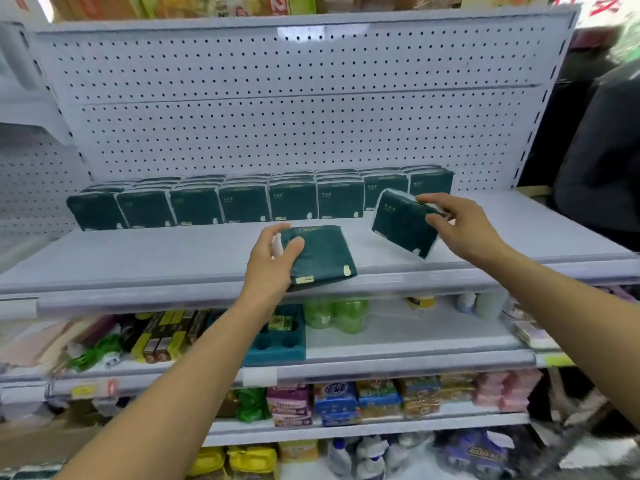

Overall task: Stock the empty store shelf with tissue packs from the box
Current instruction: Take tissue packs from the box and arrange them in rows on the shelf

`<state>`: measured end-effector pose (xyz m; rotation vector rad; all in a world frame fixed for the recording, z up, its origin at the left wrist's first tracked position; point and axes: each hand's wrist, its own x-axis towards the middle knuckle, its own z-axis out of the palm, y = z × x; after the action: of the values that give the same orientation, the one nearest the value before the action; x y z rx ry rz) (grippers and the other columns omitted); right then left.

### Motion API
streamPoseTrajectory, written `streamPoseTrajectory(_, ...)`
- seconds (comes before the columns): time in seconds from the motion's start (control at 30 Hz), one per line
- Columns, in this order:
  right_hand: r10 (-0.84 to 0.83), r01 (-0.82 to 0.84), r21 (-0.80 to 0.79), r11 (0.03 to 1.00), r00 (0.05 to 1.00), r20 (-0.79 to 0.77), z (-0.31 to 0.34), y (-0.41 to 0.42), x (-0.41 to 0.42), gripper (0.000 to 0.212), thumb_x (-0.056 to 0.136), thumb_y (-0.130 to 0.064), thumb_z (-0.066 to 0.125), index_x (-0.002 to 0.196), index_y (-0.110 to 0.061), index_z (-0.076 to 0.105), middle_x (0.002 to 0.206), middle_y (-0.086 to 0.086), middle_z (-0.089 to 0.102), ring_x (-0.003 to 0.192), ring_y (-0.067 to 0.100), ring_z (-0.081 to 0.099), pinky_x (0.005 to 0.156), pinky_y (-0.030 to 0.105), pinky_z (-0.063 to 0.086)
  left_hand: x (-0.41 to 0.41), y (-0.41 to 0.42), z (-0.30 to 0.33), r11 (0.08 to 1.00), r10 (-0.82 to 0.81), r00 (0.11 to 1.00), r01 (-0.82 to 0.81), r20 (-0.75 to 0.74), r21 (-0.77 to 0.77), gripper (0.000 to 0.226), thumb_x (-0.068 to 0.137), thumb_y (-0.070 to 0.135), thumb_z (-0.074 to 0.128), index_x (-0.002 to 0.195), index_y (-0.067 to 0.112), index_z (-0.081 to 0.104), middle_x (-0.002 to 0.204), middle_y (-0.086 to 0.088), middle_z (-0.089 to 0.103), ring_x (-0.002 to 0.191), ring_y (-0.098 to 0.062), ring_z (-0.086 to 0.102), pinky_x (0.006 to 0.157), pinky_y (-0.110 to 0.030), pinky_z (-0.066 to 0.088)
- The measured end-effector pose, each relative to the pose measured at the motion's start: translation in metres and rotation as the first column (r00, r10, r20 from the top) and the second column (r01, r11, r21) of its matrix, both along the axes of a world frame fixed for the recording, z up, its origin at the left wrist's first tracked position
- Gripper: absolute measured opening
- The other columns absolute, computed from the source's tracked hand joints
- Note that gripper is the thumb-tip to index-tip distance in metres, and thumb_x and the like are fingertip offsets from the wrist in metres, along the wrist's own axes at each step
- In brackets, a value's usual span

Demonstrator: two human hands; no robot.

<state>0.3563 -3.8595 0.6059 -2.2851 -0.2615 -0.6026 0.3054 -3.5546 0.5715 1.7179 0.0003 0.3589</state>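
A row of dark green tissue packs stands upright along the back of the white shelf, several deep. My left hand grips one green pack that lies flat near the shelf's front edge, thumb on top. My right hand pinches the upper right corner of another green pack, held tilted just above the shelf at the right end of the row. The box is not in view.
A white pegboard wall backs the shelf. Lower shelves hold green bottles, a teal tray, small boxes and soap packs. A person in dark clothing stands at the right edge.
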Motion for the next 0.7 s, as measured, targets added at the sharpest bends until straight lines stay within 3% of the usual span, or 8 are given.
streamPoseTrajectory(0.07, -0.066, 0.065, -0.133, 0.989, 0.998, -0.008, -0.009, -0.008, 0.018, 0.036, 0.098, -0.012, 0.05, 0.13, -0.026, 0.059, 0.121, 0.006, 0.058, 0.106, 0.026, 0.054, 0.091, 0.039, 0.047, 0.02, -0.007, 0.002, 1.0, -0.006, 1.0, 0.006, 0.018, 0.031, 0.023, 0.097, 0.032, 0.058, 0.12, 0.034, 0.055, 0.127, -0.005, 0.056, 0.1, -0.02, 0.063, 0.046, -0.016, 0.043)
streamPoseTrajectory(0.17, -0.092, 0.095, -0.286, 0.954, 0.995, 0.024, -0.028, -0.012, 0.041, 0.041, 0.095, -0.013, 0.057, 0.134, -0.023, 0.054, 0.129, 0.008, 0.051, 0.113, 0.027, 0.05, 0.092, 0.041, 0.047, 0.051, -0.017, 0.005, 0.999, -0.009, 1.0, 0.008, 0.02, 0.044, 0.025, 0.096, 0.03, 0.062, 0.12, 0.031, 0.054, 0.126, -0.003, 0.053, 0.088, -0.014, 0.064, 0.047, -0.02, 0.049)
streamPoseTrajectory(0.27, -0.128, 0.136, -0.312, 0.94, 0.991, 0.044, -0.038, -0.013, 0.068, 0.055, 0.086, -0.021, 0.071, 0.135, -0.023, 0.048, 0.143, 0.006, 0.035, 0.124, 0.026, 0.042, 0.093, 0.042, 0.049, 0.087, -0.023, 0.007, 0.998, -0.002, 1.0, 0.001, 0.02, 0.065, 0.027, 0.093, 0.027, 0.066, 0.118, 0.028, 0.054, 0.125, 0.001, 0.052, 0.092, -0.009, 0.062, 0.063, -0.024, 0.056)
streamPoseTrajectory(0.37, -0.171, 0.18, -0.301, 0.937, 0.984, 0.058, -0.04, -0.014, 0.098, 0.055, 0.086, -0.019, 0.071, 0.135, -0.024, 0.047, 0.149, 0.004, 0.026, 0.13, 0.026, 0.036, 0.092, 0.045, 0.05, 0.121, -0.027, 0.007, 0.996, -0.021, 1.0, 0.02, 0.012, 0.085, 0.028, 0.091, 0.026, 0.069, 0.114, 0.026, 0.055, 0.121, 0.0, 0.056, 0.097, -0.018, 0.064, 0.065, -0.028, 0.054)
streamPoseTrajectory(0.47, -0.2, 0.205, -0.298, 0.932, 0.979, 0.048, -0.04, -0.017, 0.129, 0.053, 0.087, -0.017, 0.069, 0.135, -0.022, 0.047, 0.149, 0.004, 0.025, 0.13, 0.028, 0.037, 0.092, 0.046, 0.051, 0.146, -0.03, 0.005, 0.992, -0.064, 0.998, 0.064, -0.002, 0.111, 0.027, 0.091, 0.025, 0.069, 0.114, 0.025, 0.055, 0.114, 0.004, 0.058, 0.09, -0.014, 0.063, 0.067, -0.029, 0.057)
streamPoseTrajectory(0.6, -0.225, 0.229, -0.354, 0.907, 0.973, 0.053, -0.037, -0.014, 0.162, 0.051, 0.089, -0.019, 0.068, 0.135, -0.025, 0.048, 0.15, 0.004, 0.028, 0.128, 0.03, 0.039, 0.088, 0.046, 0.052, 0.174, -0.028, 0.003, 0.983, -0.099, 0.995, 0.1, -0.014, 0.155, 0.027, 0.088, 0.029, 0.072, 0.11, 0.031, 0.057, 0.115, 0.002, 0.061, 0.098, -0.023, 0.064, 0.084, -0.044, 0.058)
streamPoseTrajectory(0.7, -0.218, 0.235, -0.41, 0.881, 0.972, 0.089, -0.035, -0.007, 0.178, 0.048, 0.089, -0.022, 0.068, 0.133, -0.025, 0.05, 0.149, 0.006, 0.032, 0.128, 0.03, 0.037, 0.076, 0.044, 0.052, 0.186, -0.025, 0.003, 0.983, -0.128, 0.991, 0.131, -0.033, 0.132, 0.025, 0.086, 0.03, 0.075, 0.104, 0.037, 0.059, 0.116, 0.0, 0.063, 0.099, -0.024, 0.066, 0.087, -0.048, 0.057)
